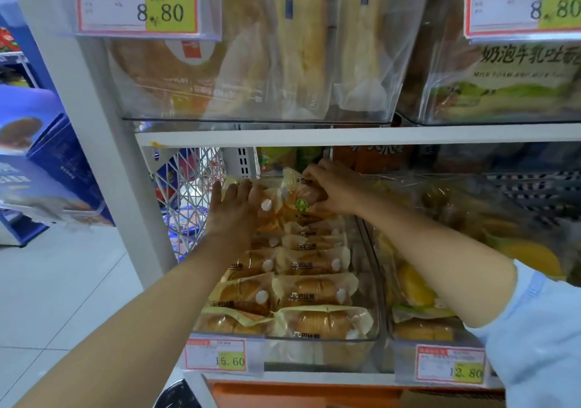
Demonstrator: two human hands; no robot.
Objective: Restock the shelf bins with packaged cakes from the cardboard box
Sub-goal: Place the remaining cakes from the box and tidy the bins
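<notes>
Cake point(302, 194) (blurred) half hidden by right hand point(330, 187).

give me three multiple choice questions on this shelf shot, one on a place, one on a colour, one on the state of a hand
1. Where is the clear-wrapped golden cake pack that the right hand grips? A the floor; B the back of the clear plastic bin; C the top shelf.
2. What colour backs the 15.60 on that bin's white price tag? A yellow; B blue; C black.
3. How is the left hand? A gripping a tag; B hanging at the side; C fingers straight against the other cake packs.
Answers: B, it sits behind the rows in the bin; A, the patch is yellow; C, its fingers lie flat.
</notes>
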